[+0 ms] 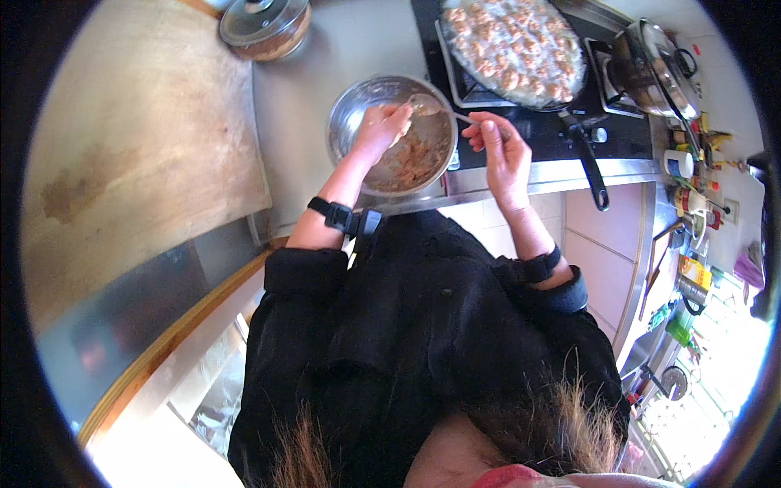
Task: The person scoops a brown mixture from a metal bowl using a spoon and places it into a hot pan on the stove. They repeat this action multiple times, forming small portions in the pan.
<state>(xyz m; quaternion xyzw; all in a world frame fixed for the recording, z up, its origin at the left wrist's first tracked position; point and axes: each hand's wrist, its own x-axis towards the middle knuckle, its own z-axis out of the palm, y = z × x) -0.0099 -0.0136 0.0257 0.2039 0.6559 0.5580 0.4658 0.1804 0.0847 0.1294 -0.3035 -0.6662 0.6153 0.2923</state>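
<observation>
Over the stainless steel bowl (334, 135), my left hand (384, 128) is curled into a fist. Bits of pale minced mixture show at its fingers; the inside of the palm is hidden. In my right hand (501, 149) is the handle of a metal spoon (427, 105), its head just beside my left thumb. Reddish minced mixture (415, 160) is smeared over the bottom of the bowl. A frying pan (570, 110) full of small meatballs (515, 49) in bubbling liquid sits on the gas hob (549, 131), beyond my right hand.
The pan's black handle (590, 161) juts over the counter's front edge. A lidded steel pot (653, 73) stands on the right burner. At the back left is a glass-lidded pot (265, 27), near a large stained board (146, 134). Bottles and jars (678, 163) line the right side.
</observation>
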